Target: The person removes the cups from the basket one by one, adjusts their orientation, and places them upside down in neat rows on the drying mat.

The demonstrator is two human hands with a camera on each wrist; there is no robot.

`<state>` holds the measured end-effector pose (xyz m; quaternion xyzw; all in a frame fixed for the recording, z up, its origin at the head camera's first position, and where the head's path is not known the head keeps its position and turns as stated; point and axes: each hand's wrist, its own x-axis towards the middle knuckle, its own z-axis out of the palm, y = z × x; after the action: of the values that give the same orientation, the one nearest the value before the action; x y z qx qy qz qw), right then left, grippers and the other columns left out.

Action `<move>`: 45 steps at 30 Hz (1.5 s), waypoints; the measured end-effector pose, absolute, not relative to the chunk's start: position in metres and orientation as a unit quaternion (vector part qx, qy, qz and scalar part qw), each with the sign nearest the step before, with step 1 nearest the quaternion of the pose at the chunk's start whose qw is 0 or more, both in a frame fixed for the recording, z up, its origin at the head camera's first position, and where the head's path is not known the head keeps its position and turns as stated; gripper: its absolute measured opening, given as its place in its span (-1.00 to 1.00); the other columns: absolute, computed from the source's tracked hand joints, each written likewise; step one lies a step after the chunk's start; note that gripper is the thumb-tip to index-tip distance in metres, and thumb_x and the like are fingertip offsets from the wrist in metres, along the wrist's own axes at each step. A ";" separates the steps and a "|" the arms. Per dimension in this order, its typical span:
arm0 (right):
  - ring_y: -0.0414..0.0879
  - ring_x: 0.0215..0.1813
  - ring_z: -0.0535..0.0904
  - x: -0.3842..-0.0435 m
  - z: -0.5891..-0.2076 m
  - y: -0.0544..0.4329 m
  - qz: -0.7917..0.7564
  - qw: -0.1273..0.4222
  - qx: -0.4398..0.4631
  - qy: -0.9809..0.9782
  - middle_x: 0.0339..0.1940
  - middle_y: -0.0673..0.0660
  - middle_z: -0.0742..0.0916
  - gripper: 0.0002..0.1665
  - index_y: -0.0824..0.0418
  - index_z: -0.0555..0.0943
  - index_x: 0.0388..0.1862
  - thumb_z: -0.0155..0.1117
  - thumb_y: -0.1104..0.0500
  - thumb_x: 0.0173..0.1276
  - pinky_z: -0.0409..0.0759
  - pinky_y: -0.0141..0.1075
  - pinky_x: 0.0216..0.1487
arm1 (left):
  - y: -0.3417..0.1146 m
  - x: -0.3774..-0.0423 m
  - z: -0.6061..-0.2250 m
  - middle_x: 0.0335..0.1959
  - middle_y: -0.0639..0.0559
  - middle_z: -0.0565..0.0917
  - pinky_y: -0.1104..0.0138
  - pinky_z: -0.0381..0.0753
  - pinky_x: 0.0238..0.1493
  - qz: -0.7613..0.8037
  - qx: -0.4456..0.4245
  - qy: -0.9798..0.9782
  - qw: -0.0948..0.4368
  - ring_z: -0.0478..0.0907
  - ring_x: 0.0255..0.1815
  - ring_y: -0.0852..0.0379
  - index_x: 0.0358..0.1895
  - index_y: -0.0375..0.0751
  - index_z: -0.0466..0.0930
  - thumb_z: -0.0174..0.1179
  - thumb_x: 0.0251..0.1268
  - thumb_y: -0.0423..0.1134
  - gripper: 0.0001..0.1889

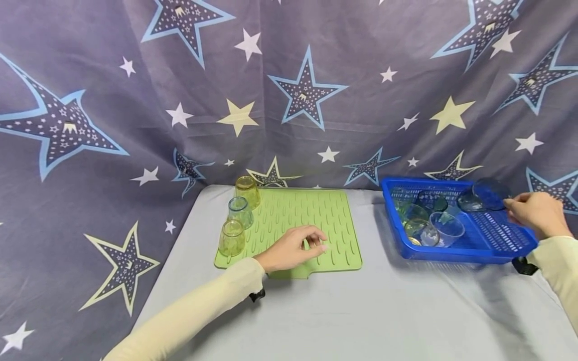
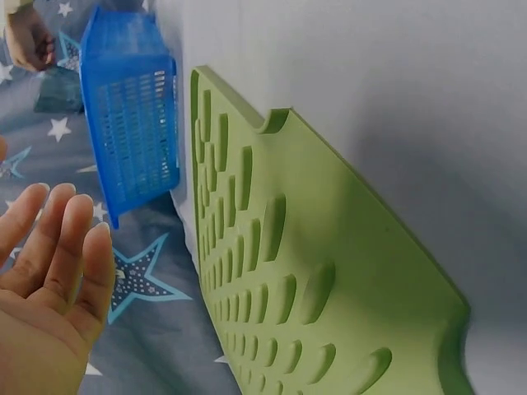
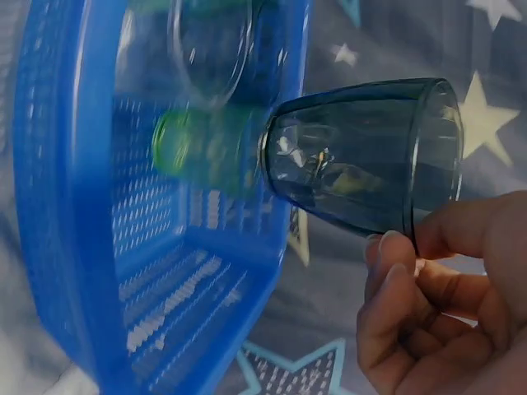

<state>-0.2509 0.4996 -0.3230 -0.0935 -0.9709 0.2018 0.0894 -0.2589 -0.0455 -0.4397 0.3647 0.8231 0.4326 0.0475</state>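
Note:
My right hand (image 1: 539,213) pinches the rim of a dark blue-grey glass (image 3: 354,156) between thumb and fingers. That glass is tilted on its side above the right part of the blue basket (image 1: 456,254). My left hand (image 1: 293,245) hovers over the front of the green drying mat (image 1: 311,215), fingers loosely bent and nothing in them. Along the mat's left edge stand an amber glass (image 1: 247,193), a blue glass (image 1: 241,213) and a yellow glass (image 1: 232,238), each with its wide ring upward in the head view.
Several glasses crowd the basket's left half, among them a clear glass (image 1: 447,229) and a green glass (image 3: 210,148). A grey cloth (image 1: 361,311) covers the table. Behind it hangs a star-patterned curtain (image 1: 307,150).

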 end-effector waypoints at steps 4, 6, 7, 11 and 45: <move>-0.17 -0.57 0.55 -0.254 -0.325 0.480 0.264 0.087 -0.073 -0.958 -0.64 0.04 0.66 -0.52 0.58 0.59 -0.33 0.05 0.15 0.60 0.62 -0.17 -0.09 | -0.048 -0.261 -0.440 -0.19 0.26 0.63 0.32 0.63 -0.11 0.432 0.361 0.825 0.043 0.56 -0.15 0.27 0.08 0.03 0.62 0.23 0.51 -0.01 -0.77; -0.17 -0.56 0.55 -0.254 -0.326 0.470 0.291 0.078 -0.064 -0.951 -0.58 0.06 0.66 -0.51 0.56 0.59 -0.25 0.03 0.11 0.64 0.58 -0.33 -0.46 | -0.049 -0.262 -0.440 -0.20 0.26 0.64 0.32 0.63 -0.11 0.432 0.361 0.826 0.041 0.56 -0.16 0.27 0.07 0.02 0.63 0.23 0.51 -0.01 -0.77; -0.17 -0.54 0.54 -0.254 -0.327 0.466 0.301 0.071 -0.056 -0.949 -0.55 0.07 0.66 -0.50 0.56 0.58 -0.23 0.02 0.09 0.65 0.60 -0.32 -0.52 | -0.049 -0.262 -0.441 -0.20 0.26 0.63 0.32 0.63 -0.12 0.431 0.361 0.826 0.039 0.56 -0.16 0.28 0.07 0.02 0.63 0.22 0.51 0.00 -0.77; -0.12 -0.48 0.58 -0.251 -0.325 0.448 0.308 0.044 -0.029 -0.950 -0.47 0.09 0.69 -0.43 0.47 0.61 -0.16 0.02 -0.06 0.67 0.62 -0.27 -0.47 | -0.050 -0.262 -0.441 -0.19 0.26 0.63 0.32 0.63 -0.11 0.433 0.360 0.825 0.040 0.56 -0.15 0.27 0.08 -0.06 0.63 0.22 0.51 0.01 -0.72; 0.00 -0.46 0.53 -0.211 -0.349 0.314 0.499 -0.085 0.146 -0.850 -0.43 0.23 0.64 -0.61 0.34 0.65 -0.18 0.17 0.01 0.62 0.58 -0.20 -0.42 | -0.018 -0.263 -0.432 0.04 0.10 0.69 -0.03 0.62 0.14 0.562 0.298 0.748 0.192 0.67 -0.07 -0.05 0.31 -0.04 0.54 0.14 0.53 0.16 -0.52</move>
<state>-0.2108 0.3138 -0.3494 0.1462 -0.8498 0.4992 -0.0852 -0.2630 -0.0183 -0.4318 0.2978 0.7476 0.5617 0.1922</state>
